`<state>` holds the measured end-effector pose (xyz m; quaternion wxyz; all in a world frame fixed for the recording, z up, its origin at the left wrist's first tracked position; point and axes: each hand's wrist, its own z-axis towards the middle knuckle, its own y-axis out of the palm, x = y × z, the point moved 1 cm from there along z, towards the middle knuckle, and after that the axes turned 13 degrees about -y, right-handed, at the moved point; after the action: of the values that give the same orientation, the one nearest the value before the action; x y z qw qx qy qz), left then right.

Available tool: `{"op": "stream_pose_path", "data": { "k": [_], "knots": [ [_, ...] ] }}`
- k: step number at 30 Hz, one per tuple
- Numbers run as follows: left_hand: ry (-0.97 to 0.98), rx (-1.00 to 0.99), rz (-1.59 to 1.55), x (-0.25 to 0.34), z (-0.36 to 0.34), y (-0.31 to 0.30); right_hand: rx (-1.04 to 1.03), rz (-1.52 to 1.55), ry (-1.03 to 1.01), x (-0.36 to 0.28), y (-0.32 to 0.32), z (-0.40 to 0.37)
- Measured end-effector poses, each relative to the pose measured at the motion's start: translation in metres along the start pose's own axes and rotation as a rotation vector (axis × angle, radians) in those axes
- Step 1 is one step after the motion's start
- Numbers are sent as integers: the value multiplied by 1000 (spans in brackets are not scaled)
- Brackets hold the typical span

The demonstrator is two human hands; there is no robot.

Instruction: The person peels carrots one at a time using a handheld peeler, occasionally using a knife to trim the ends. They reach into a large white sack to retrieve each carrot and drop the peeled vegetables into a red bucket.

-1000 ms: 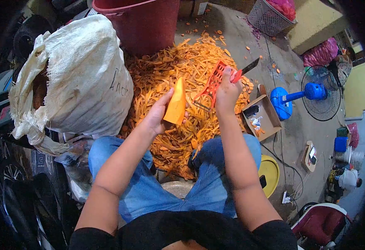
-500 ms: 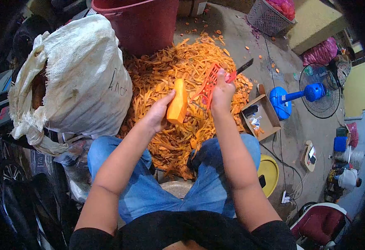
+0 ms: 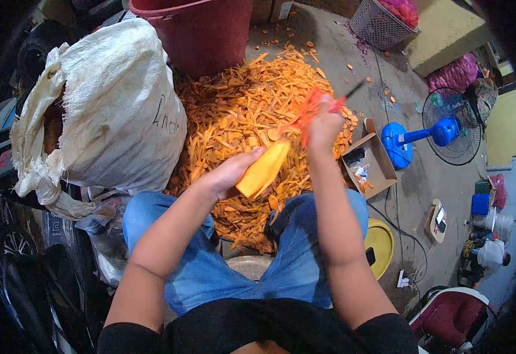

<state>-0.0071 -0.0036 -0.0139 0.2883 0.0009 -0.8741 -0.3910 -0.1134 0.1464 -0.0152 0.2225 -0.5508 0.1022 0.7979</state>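
Note:
My left hand [image 3: 234,174] is wrapped round the thick lower part of a peeled orange carrot [image 3: 268,169]. The carrot slants up and to the right, its narrow tip close by a red peeler [image 3: 310,112]. That peeler, blurred by motion, has a slotted plastic body and a dark strip sticking out past the fist. My right hand [image 3: 324,131] is closed on its handle. Beneath both hands spreads a big heap of orange peelings [image 3: 222,118] on the floor between my knees.
A white woven sack [image 3: 116,100] stands at the left, with a dark red tub [image 3: 196,35] behind the heap. To the right are a cardboard box [image 3: 382,165], a blue fan [image 3: 426,131] and a yellow lid [image 3: 382,245]. A cable [image 3: 408,236] runs across the floor.
The carrot has tilted from nearly upright to slanting right, its lower end nearer me. My right hand with the peeler has shifted slightly right and toward me.

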Motion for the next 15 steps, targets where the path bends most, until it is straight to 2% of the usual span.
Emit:
{"op": "stream_pose_path", "data": {
  "k": [1, 2, 3, 4, 6, 8, 10, 11, 13, 14, 15],
  "knots": [
    [16, 107, -3, 1, -3, 6, 1, -2, 1, 7, -7, 11],
    [31, 213, -4, 2, -6, 10, 59, 46, 122, 14, -15, 20],
    [35, 133, -54, 3, -10, 11, 118, 95, 240, 12, -18, 23],
    [38, 130, -51, 4, -8, 9, 121, 97, 235, 8, -17, 22],
    [-49, 288, -101, 4, -1, -1, 39, 208, 212, -6, -10, 9],
    [-63, 229, -79, 3, 2, -12, -14, 252, 185, -28, 3, -18],
    [90, 181, -241, 5, 7, -14, -211, 100, -54, -42, 11, -40],
    [104, 323, -314, 7, 8, -5, -210, 101, -53, -43, 11, -46],
    [124, 327, -278, 8, 5, -2, -358, -26, -207, -42, 12, -53],
    [145, 333, -244, 7, 4, -1, -361, -27, -204, -38, 13, -51],
    [144, 334, -249, 4, 5, -3, -254, -43, -164, -32, 14, -43]
  ]
}}
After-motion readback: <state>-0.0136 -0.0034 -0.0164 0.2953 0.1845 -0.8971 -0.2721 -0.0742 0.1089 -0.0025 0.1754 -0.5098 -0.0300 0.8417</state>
